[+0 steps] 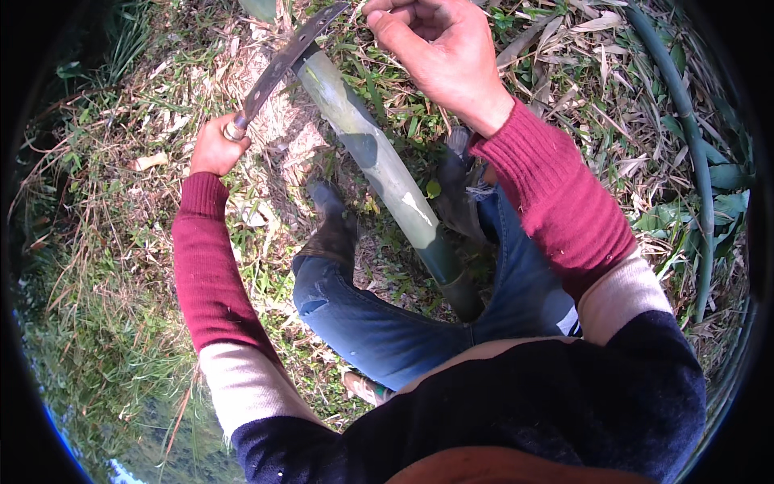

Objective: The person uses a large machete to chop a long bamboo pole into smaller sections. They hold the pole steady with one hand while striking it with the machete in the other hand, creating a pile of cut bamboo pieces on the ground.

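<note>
My left hand (219,145) is closed round the handle of a machete (286,60) with a long, dark, slightly curved blade that has small holes in it. The blade slants up to the right and crosses the far end of a thick green bamboo pole (379,165); whether it touches the pole I cannot tell. The pole slopes down between my legs, its near end by my thighs. To the right of the blade's tip, my right hand (447,60) is raised with fingers curled in and thumb against them. What they hold, if anything, is hidden at the upper edge.
A short part of another green bamboo piece (260,8) shows at the top. At the right, a thinner bamboo stem (693,145) curves over dry leaves. Dark boots (332,214) stand either side of the pole. A brown shoe (364,387) shows below my jeans. Grass covers the left.
</note>
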The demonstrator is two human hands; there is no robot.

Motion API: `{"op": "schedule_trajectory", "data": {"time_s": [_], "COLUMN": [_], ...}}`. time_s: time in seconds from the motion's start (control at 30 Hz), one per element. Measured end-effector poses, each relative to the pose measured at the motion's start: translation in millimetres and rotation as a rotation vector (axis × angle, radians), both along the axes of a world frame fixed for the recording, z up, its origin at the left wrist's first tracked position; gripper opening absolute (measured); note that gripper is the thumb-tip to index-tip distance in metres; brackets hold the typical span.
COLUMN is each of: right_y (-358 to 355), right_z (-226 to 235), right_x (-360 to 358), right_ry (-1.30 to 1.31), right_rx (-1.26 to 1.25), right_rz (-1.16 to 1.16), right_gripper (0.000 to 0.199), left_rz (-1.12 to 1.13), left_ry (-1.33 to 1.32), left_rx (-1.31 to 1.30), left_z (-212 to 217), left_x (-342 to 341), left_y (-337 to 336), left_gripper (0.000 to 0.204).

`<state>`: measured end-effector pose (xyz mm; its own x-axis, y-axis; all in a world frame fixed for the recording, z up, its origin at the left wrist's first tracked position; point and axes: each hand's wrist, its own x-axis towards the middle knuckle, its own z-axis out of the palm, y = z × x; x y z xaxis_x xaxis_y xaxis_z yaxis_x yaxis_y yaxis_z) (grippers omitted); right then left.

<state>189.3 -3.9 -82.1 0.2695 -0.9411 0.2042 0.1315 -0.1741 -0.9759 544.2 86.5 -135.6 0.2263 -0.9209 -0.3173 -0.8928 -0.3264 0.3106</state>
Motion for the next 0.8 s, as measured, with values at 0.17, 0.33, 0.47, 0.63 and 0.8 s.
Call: {"op": "schedule_trajectory", "data": {"time_s": [0.17, 0.33, 0.47, 0.63, 0.8], "right_y": [-6, -3, -15, -3, 53], "right_z": [0, 4, -7, -9, 4], "right_x": [-10, -4, -8, -10, -16], "right_ry": [0.011, 0.062, -0.022, -0.107, 0.058], "right_rx": [0.033, 0.038, -0.01, 0.048, 0.391], "right_rz": [-0.017, 0.016, -0.057, -0.122, 0.301], "right_gripper": [0.009, 0.009, 0.01, 0.03, 0.064], "left_rz": [-0.173, -0.062, -0.018, 0.012, 0.456], "left_ry": [-0.142, -0.253, -0.222, -0.02, 0.999], "left_rx": [-0.004, -0.013, -0.05, -0.48, -0.477], "left_z": [-9, -2, -3, -4, 33], "left_x": [-31, -4, -33, -130, -249], "left_y": [12, 5, 35, 111, 97], "left_gripper": [0.037, 0.041, 0.036, 0.023, 0.017]}}
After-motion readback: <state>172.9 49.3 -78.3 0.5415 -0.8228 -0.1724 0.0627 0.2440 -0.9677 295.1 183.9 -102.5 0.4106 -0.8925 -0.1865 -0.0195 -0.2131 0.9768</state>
